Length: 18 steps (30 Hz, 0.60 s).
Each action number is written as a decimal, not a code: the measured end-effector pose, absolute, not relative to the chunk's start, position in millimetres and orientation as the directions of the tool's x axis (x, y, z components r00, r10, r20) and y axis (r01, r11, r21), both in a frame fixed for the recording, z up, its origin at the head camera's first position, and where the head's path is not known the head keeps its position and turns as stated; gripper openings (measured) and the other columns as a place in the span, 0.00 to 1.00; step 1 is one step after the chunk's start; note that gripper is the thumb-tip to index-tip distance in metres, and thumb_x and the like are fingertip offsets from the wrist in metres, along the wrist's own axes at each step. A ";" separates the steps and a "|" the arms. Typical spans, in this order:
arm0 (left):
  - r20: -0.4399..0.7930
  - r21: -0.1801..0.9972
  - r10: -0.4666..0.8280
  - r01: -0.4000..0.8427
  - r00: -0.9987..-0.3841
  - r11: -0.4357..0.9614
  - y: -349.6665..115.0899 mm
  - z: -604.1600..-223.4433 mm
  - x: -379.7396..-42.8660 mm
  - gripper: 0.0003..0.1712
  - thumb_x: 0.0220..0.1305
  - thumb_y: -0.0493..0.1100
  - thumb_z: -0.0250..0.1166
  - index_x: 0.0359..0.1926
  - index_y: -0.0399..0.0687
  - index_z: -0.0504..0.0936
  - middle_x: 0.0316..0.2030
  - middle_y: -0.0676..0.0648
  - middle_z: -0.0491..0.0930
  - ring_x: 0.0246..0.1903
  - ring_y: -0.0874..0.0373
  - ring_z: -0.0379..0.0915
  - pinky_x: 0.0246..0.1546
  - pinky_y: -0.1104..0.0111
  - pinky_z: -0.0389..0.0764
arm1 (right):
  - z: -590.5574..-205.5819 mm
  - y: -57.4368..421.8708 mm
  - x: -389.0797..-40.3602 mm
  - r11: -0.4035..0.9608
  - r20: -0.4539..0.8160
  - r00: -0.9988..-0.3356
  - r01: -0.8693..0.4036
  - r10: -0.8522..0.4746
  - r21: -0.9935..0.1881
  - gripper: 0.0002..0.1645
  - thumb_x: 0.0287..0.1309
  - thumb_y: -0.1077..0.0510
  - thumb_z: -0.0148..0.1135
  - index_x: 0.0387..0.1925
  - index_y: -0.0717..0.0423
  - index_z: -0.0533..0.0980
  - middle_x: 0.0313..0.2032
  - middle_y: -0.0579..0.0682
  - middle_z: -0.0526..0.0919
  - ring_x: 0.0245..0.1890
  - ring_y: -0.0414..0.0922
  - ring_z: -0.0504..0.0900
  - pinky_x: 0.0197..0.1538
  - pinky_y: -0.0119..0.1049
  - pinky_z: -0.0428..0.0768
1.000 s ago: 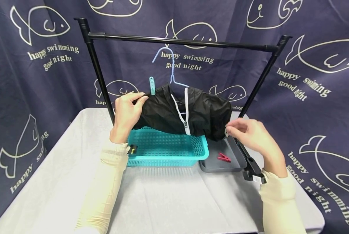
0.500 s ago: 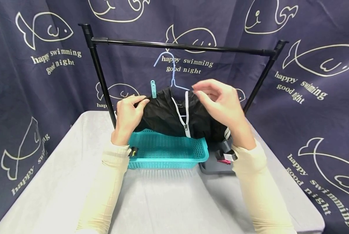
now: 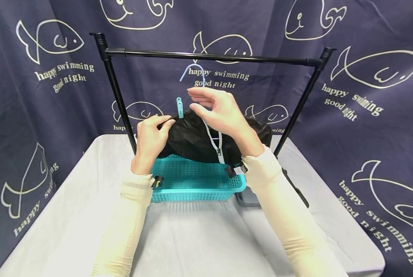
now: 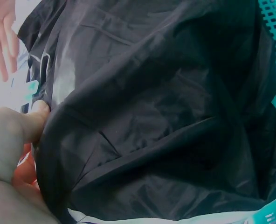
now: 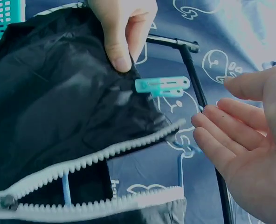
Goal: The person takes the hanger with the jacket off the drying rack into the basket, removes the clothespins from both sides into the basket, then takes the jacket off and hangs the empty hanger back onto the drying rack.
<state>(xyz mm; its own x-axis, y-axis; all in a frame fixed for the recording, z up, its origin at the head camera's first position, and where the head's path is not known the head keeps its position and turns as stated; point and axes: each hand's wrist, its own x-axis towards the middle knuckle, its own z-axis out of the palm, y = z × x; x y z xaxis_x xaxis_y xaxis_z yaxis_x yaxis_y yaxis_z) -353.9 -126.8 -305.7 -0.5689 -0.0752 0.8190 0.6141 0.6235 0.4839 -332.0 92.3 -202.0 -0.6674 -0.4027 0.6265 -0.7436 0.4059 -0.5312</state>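
A black jacket (image 3: 196, 140) with a white front zipper (image 5: 96, 154) hangs on a light blue hanger (image 3: 195, 65), whose hook stands below the rack's bar. My left hand (image 3: 150, 138) pinches the jacket's left shoulder edge between thumb and fingers. A teal clothespin (image 5: 161, 85) is clipped on that shoulder, just inward of the left thumb. My right hand (image 3: 223, 113) hovers in front of the collar and hanger neck. Its fingers (image 5: 231, 121) are relaxed and hold nothing, a short way from the clothespin. The forearm hides part of the jacket's right side.
A black rack's crossbar (image 3: 206, 57) spans above the jacket, with a post on each side. Under the jacket, a teal mesh basket (image 3: 192, 195) stands on the white-covered table (image 3: 192, 238). A grey tray (image 3: 248, 201) sits right of it, mostly behind my right forearm.
My right hand has left the jacket's right cuff and moved left and up across the front to near the teal clothespin. The left hand keeps its pinch. A red clothespin in the tray is now hidden.
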 end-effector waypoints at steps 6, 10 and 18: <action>0.824 0.476 -0.068 0.621 -0.563 0.623 -126.1 -306.2 -355.2 0.08 0.63 0.41 0.75 0.42 0.44 0.93 0.31 0.42 0.88 0.32 0.48 0.84 0.35 0.56 0.80 | -197.9 78.7 -338.7 0.453 0.583 -0.681 -0.732 -0.444 -0.509 0.25 0.68 0.60 0.66 0.65 0.56 0.79 0.63 0.49 0.83 0.60 0.41 0.83 0.62 0.27 0.76; 0.822 0.479 -0.069 0.622 -0.565 0.619 -126.0 -306.3 -355.4 0.08 0.63 0.40 0.75 0.41 0.44 0.93 0.31 0.42 0.87 0.31 0.48 0.84 0.35 0.56 0.79 | -196.3 70.9 -341.5 0.524 0.553 -0.690 -0.720 -0.467 -0.455 0.26 0.70 0.59 0.64 0.67 0.55 0.77 0.65 0.49 0.81 0.62 0.41 0.82 0.63 0.29 0.76; 0.821 0.483 -0.071 0.623 -0.566 0.615 -124.9 -305.5 -354.1 0.07 0.63 0.40 0.75 0.41 0.45 0.94 0.31 0.42 0.88 0.31 0.49 0.83 0.34 0.57 0.78 | -197.0 62.2 -346.1 0.647 0.521 -0.692 -0.698 -0.499 -0.307 0.25 0.72 0.57 0.60 0.67 0.56 0.77 0.63 0.51 0.82 0.60 0.43 0.83 0.64 0.33 0.77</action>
<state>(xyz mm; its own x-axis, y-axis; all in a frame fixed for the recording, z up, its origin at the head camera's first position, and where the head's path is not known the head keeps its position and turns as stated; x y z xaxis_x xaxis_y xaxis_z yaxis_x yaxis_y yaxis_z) -354.1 -124.9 -305.5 -0.5665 -0.0706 0.8210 0.6232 0.6152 0.4829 -346.1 62.2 -197.0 -0.6920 -0.4993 0.5214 -0.6982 0.6466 -0.3073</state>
